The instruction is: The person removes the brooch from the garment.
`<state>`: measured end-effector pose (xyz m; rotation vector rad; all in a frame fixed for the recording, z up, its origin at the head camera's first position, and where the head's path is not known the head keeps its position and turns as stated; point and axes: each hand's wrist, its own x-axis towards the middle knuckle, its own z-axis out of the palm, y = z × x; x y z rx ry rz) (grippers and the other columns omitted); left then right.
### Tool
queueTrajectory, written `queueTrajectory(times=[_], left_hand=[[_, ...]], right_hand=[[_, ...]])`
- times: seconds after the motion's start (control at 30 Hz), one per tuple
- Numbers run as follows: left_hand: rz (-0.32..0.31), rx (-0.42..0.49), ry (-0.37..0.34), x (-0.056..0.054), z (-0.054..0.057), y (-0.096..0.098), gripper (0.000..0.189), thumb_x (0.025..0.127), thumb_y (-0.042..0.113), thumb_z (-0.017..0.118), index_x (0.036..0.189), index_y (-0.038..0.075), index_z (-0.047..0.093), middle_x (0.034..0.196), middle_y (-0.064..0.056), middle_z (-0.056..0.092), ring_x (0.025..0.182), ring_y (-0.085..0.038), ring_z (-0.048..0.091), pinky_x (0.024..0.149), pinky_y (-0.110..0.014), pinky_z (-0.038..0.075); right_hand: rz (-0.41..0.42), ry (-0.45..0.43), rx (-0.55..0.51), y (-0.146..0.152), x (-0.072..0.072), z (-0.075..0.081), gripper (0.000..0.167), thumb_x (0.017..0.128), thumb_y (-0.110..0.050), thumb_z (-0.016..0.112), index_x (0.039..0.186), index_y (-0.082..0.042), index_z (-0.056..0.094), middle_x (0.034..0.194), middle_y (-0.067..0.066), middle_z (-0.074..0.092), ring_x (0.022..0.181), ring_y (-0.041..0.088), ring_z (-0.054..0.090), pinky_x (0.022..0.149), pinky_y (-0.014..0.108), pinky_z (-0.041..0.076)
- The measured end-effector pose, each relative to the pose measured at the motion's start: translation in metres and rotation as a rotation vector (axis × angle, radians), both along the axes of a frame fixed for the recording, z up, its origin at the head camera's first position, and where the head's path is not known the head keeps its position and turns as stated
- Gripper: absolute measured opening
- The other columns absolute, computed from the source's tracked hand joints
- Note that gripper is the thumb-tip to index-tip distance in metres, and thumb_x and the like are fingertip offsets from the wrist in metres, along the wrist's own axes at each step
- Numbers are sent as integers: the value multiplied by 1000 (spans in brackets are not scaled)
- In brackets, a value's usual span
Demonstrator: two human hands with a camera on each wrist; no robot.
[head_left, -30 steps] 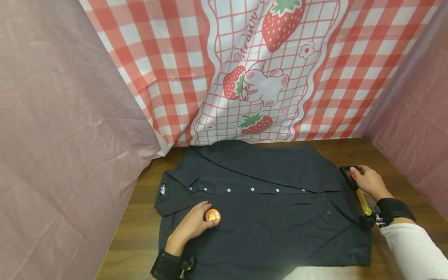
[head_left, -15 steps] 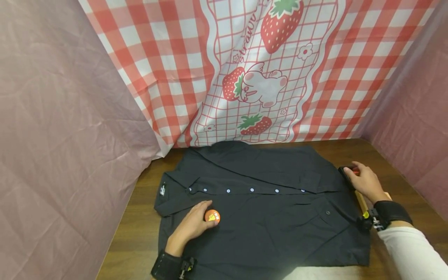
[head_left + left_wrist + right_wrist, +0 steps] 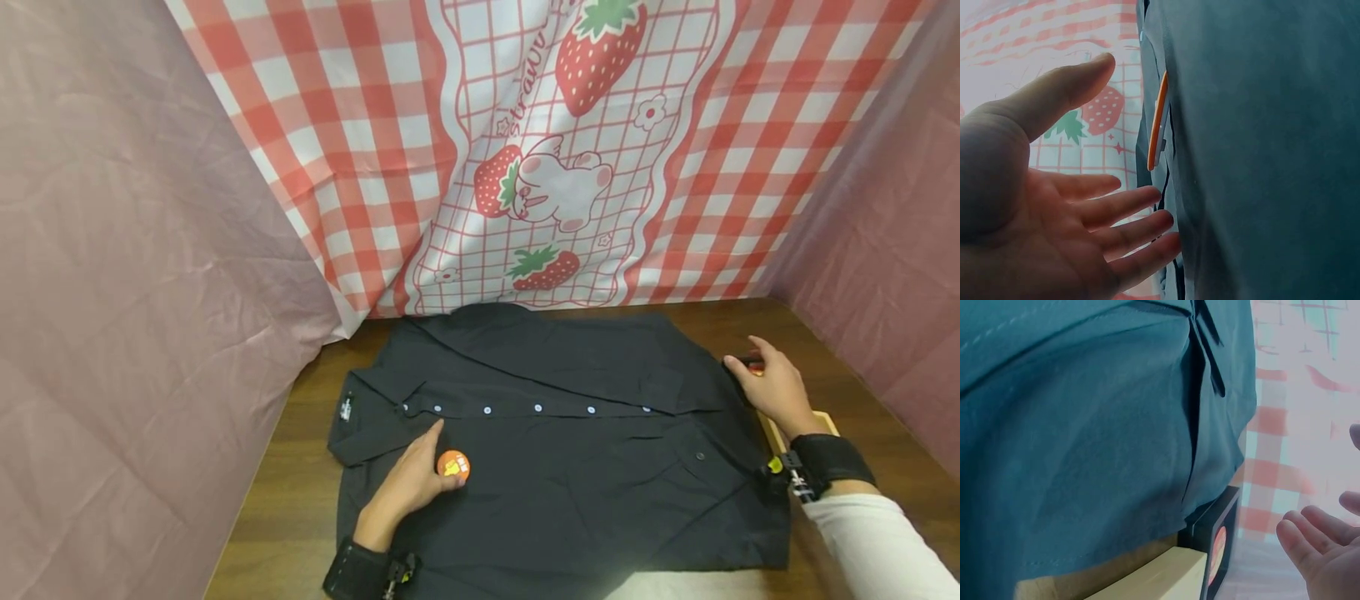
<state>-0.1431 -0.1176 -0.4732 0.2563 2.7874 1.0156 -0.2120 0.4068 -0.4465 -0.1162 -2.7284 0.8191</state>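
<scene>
Badge (image 3: 453,466), orange, round; lies on a dark shirt (image 3: 540,500), toward 9 o'clock from the shirt's middle. Whether fastened: cannot tell.

Left hand (image 3: 408,479): at the badge's 9 o'clock side, fingers spread, pinching nothing.

Right hand (image 3: 774,392): at the shirt's 3 o'clock edge, near a black box (image 3: 1200,532); fingers loosely spread, no grasp visible.

Disc (image 3: 1217,555), red: in the box.

Likely faults: badge skewed, should the left thumb catch its rim; badge shifted with the cloth, should the left wristband (image 3: 358,569) drag the shirt; box nudged, should the hem beside it be tugged.
</scene>
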Motion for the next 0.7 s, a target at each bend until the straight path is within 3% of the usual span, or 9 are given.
queueTrajectory(times=[0.17,0.37,0.7], left_hand=[[-37,-3,4,-1,0,0,79,78,26,81,141,-4,44,146,-25,44,138,-41,40,111,-57,35],[-42,7,3,0,0,1,80,78,28,79,142,-2,43,148,-28,41,140,-44,35,111,-61,33],[-50,30,37,0,-1,1,82,77,26,80,144,-1,41,151,-27,37,142,-45,31,111,-62,31]], right_hand=[[4,25,-11,-9,2,5,69,99,-33,52,144,13,28,129,43,41,107,55,48,85,67,39],[51,7,7,-17,2,7,73,100,-36,52,147,12,24,130,45,37,108,59,48,86,69,40],[123,63,40,-26,6,5,70,99,-36,54,149,5,27,140,43,34,126,61,32,95,74,28]])
